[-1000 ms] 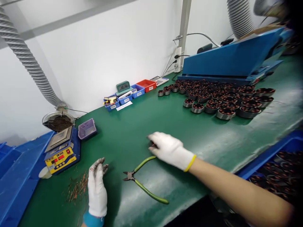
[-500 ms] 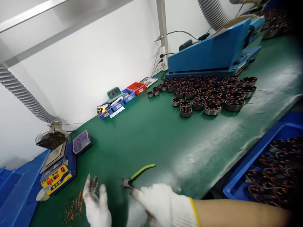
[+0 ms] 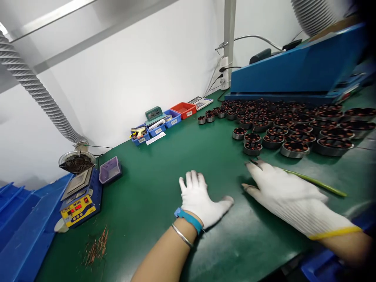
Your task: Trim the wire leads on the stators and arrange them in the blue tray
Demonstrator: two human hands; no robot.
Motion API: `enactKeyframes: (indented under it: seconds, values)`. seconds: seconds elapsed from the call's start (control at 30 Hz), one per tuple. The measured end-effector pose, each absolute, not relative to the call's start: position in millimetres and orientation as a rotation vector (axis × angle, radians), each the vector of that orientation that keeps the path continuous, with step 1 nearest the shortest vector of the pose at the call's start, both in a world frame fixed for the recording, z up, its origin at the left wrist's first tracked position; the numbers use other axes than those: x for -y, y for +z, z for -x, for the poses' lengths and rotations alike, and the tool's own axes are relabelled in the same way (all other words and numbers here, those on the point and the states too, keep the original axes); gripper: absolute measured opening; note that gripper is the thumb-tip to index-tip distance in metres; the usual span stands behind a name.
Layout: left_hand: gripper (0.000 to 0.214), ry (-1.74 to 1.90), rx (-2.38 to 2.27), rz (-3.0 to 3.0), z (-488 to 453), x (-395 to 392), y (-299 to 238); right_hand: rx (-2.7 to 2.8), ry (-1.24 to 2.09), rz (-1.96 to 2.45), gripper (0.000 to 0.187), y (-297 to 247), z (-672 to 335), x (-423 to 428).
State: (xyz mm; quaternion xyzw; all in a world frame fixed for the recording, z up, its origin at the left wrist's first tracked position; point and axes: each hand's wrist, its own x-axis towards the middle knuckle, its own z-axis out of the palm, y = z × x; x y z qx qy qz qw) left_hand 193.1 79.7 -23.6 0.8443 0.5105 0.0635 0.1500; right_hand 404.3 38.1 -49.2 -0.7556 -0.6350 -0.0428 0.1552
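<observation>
My left hand (image 3: 202, 197), in a white glove with a blue wristband, lies flat on the green table (image 3: 152, 184) with its fingers spread and nothing in it. To its right, my gloved right hand (image 3: 282, 188) lies with fingers stretched out over green-handled cutters (image 3: 319, 182). One handle sticks out to the right from under the palm; the jaws are hidden. Just beyond the right fingertips stand several round metal motor cores with copper windings (image 3: 273, 131).
A blue machine (image 3: 293, 74) stands behind the cores. At the left are a yellow-fronted solder pot (image 3: 79, 196), a purple tray (image 3: 110, 170), copper wire clippings (image 3: 96, 244) and a blue crate (image 3: 17, 227). Small blue and red bins (image 3: 160, 121) line the wall.
Both hands have moved right along the table. The cutters, earlier near the clippings, now lie under my right hand close to the cores. My left hand has laid itself flat mid-table.
</observation>
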Motion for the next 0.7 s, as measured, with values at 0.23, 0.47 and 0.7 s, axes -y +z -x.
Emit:
enactKeyframes:
  seconds: [0.23, 0.47, 0.7]
  values:
    - [0.101, 0.154, -2.074, -2.226, -134.8, -110.8, -31.9, 2.015, 0.048, 2.195, 0.098, -46.8, -359.8, -168.3]
    - [0.098, -0.015, -2.286, -2.015, -79.0, -82.0, -26.7, 1.930, 0.061, 2.244, 0.093, -55.4, -370.3, -293.6]
    - [0.104, 0.064, -2.260, -1.908, -67.3, -77.8, -43.9, 2.120, 0.010, 2.112, 0.050, -64.2, -361.4, -379.4]
